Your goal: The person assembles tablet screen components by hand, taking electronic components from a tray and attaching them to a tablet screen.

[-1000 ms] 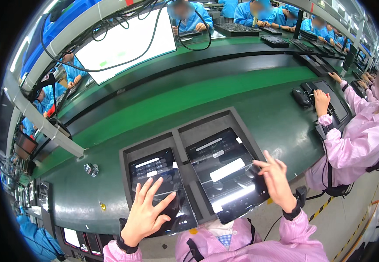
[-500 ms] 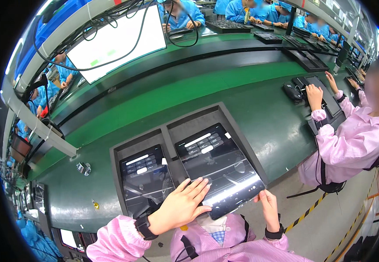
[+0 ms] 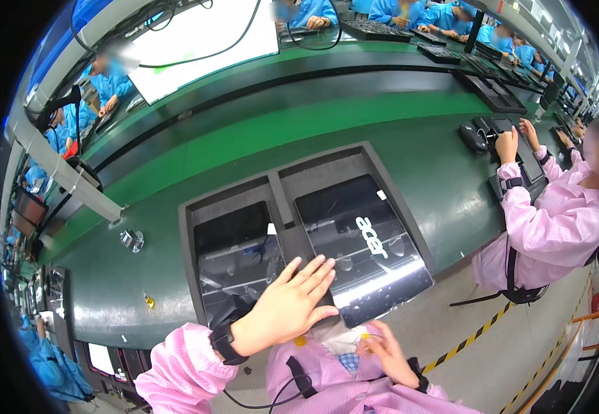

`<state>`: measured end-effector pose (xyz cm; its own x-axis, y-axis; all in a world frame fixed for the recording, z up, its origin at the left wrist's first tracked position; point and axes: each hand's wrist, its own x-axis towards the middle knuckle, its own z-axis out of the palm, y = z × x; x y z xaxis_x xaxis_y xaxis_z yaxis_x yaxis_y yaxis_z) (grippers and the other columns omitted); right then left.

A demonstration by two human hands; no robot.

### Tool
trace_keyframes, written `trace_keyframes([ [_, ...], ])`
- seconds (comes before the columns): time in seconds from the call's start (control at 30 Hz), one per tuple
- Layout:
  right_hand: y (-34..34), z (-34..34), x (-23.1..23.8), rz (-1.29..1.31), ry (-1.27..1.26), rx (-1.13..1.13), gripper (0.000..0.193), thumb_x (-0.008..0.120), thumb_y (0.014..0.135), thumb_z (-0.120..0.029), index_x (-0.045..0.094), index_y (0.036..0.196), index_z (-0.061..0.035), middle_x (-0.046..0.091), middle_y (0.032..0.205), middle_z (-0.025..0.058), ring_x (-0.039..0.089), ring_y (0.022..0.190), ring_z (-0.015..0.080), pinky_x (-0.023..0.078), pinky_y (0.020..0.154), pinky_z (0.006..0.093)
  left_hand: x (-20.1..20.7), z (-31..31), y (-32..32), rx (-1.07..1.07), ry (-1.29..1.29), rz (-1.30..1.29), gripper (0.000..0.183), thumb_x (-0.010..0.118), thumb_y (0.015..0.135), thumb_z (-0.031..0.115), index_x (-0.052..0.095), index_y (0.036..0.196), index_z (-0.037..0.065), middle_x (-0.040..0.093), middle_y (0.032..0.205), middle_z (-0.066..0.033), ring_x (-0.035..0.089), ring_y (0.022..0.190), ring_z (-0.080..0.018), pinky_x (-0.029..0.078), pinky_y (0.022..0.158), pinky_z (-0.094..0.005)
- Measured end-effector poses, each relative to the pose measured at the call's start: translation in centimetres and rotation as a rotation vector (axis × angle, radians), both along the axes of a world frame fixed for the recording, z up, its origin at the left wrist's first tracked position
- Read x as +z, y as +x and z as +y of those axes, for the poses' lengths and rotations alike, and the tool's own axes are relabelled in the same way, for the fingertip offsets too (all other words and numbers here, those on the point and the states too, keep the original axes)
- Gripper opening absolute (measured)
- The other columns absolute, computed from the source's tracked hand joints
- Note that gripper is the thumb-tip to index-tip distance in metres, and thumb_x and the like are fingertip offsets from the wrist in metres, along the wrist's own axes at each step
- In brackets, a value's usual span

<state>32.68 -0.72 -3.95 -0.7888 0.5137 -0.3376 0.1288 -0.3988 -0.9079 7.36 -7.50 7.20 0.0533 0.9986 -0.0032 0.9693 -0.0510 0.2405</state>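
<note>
My left hand (image 3: 291,300) lies flat with its fingers spread, over the tray's divider and the left edge of the right-hand tablet (image 3: 354,234). That tablet has a dark, glossy, film-covered face with a pale logo lit up, and its near end sticks out past the tray. My right hand (image 3: 387,353) is off the tablet, below its near edge in front of my chest, fingers loosely bent and slightly blurred; I see nothing in it. A second tablet (image 3: 234,231), its screen dark, rests in the left compartment of the black foam tray (image 3: 382,172), partly hidden by my left wrist.
A small silver metal piece (image 3: 132,240) and a tiny yellow item (image 3: 149,300) lie on the green bench (image 3: 127,276) to the left. At right, a co-worker in pink (image 3: 555,207) handles a dark device. A bright white panel (image 3: 203,48) and people in blue are beyond.
My right hand has let go of the right tablet's near corner and drawn back toward my chest. Menu screens have gone: the right tablet shows a logo, the left is dark.
</note>
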Motion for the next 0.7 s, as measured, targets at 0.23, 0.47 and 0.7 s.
trace_keyframes([
  [0.23, -7.3, -2.8, 1.5, 0.156, -0.007, 0.414, 0.028, 0.040, 0.100, -0.017, 0.056, 0.118, -0.0019, 0.057, 0.081, 0.0022, 0.056, 0.077, 0.0099, 0.045, 0.068, 0.0236, 1.6, -6.2, -0.4, 0.179, -0.092, -0.034, 0.057, 0.049, 0.094, 0.034, 0.041, 0.132, -0.008, 0.034, 0.145, -0.0198, 0.028, 0.137, -0.0328, 0.023, 0.110, -0.0481],
  [0.47, -8.9, -5.2, 1.8, 0.140, -0.114, 0.294, 0.036, 0.040, 0.101, -0.025, 0.062, 0.088, 0.0001, 0.050, 0.066, -0.0023, 0.050, 0.064, 0.0058, 0.040, 0.058, 0.0204, -0.3, -7.6, -0.1, 0.258, -0.023, -0.009, 0.060, 0.049, 0.093, 0.038, 0.044, 0.130, -0.008, 0.038, 0.143, -0.0182, 0.031, 0.136, -0.0298, 0.025, 0.110, -0.0461],
  [0.7, -0.4, 1.5, 3.6, 0.208, 1.139, 0.107, 0.009, 0.056, 0.084, -0.004, 0.064, 0.083, -0.0009, 0.059, 0.074, 0.0099, 0.054, 0.064, 0.0269, 0.043, 0.061, 0.0318, -0.4, -10.4, 1.4, 0.348, -0.048, 0.034, 0.076, 0.058, 0.084, 0.047, 0.036, 0.138, -0.002, 0.030, 0.146, -0.0229, 0.027, 0.136, -0.0398, 0.023, 0.108, -0.0519],
])
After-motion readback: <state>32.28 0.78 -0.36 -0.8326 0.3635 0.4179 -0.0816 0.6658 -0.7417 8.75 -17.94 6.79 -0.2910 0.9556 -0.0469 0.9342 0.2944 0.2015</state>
